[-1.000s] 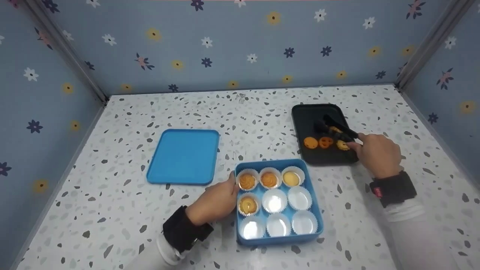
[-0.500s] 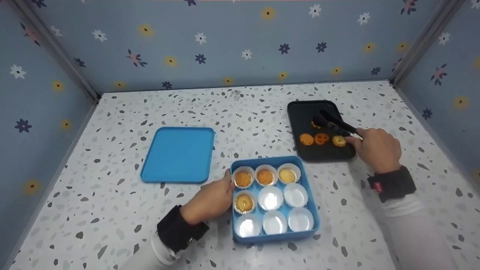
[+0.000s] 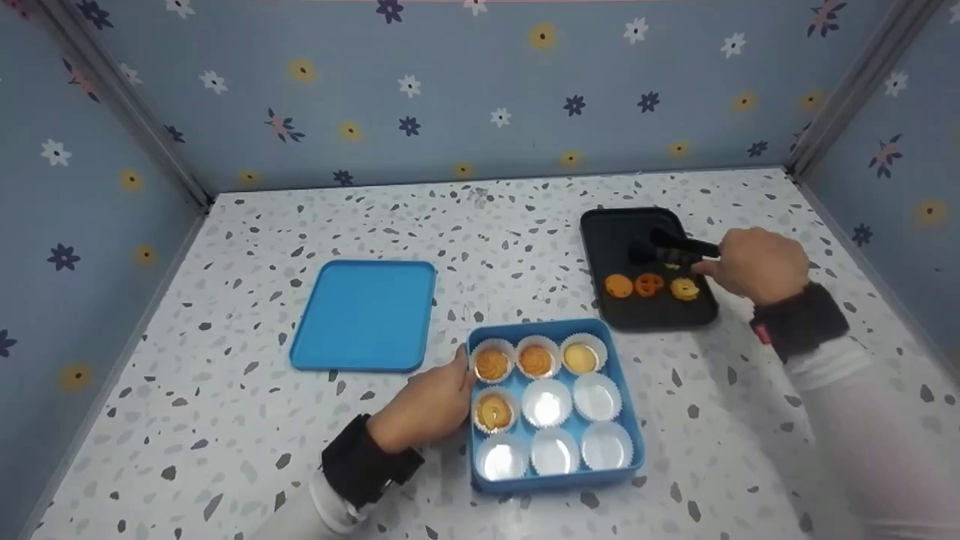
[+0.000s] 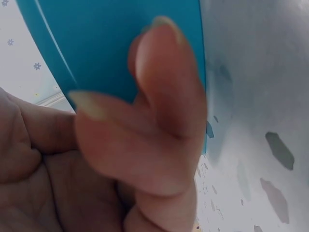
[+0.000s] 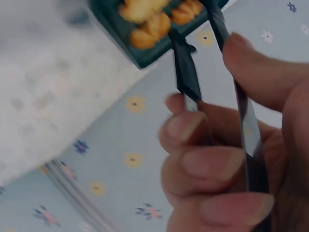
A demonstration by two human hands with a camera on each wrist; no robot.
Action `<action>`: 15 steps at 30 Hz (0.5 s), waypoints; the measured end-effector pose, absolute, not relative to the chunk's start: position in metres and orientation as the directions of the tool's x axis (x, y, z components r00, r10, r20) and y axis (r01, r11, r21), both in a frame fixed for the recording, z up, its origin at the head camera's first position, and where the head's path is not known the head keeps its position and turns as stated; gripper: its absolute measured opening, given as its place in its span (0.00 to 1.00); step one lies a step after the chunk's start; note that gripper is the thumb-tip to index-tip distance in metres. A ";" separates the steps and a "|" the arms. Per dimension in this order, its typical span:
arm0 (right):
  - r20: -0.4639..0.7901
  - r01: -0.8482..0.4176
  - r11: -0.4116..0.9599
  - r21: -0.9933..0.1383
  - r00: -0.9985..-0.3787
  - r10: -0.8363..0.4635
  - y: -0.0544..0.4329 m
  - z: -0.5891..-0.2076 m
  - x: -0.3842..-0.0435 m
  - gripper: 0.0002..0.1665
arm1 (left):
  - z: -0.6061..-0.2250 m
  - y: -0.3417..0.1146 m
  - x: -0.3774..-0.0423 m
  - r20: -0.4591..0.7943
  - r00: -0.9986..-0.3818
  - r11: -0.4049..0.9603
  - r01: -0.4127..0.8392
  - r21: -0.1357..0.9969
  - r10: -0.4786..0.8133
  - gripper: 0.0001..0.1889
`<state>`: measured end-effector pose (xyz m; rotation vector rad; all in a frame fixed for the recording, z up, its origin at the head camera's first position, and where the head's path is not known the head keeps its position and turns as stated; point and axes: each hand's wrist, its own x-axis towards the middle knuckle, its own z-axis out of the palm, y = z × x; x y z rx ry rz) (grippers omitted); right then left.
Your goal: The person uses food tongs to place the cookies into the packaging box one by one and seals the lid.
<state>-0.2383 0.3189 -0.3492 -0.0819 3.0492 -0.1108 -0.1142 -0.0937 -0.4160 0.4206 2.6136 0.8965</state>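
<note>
1. Floral wall (image 3: 450, 64): blue panels with scattered blossoms, enclosing the workspace.
2. Speckled table (image 3: 480, 232): white surface supporting everything below.
3. Blue box (image 3: 559, 484): nearest the person, containing nine cups in three rows.
4. Blue lid (image 3: 364, 315): lying flat, left of the box and apart from it.
5. Black tray (image 3: 656, 319): beyond the box, to its right.
6. Left hand (image 3: 427, 405): touching the box's left side; whether it grips or merely steadies cannot be told.
7. Right hand (image 3: 765, 262): fingers and thumb clamped around the tongs.
8. Tongs (image 3: 688, 244): arms apart, ends over the tray; whether they pinch a cookie is unclear. Step in hand, as judged: picking one up. Next move would call for a gentle squeeze, then a lift toward the box.
9. Paper cups (image 3: 547, 403): four of nine filled, namely the far row and the middle row's left.
10. Cookies (image 3: 619, 286): three plainly visible on the tray, another partly hidden by the tongs.
</note>
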 end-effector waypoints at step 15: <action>-0.395 -0.222 0.904 0.366 -0.917 -0.065 0.237 -0.271 -0.303 0.27 | -0.415 -0.095 -0.114 -0.259 -0.892 0.747 0.119 0.654 0.370 0.32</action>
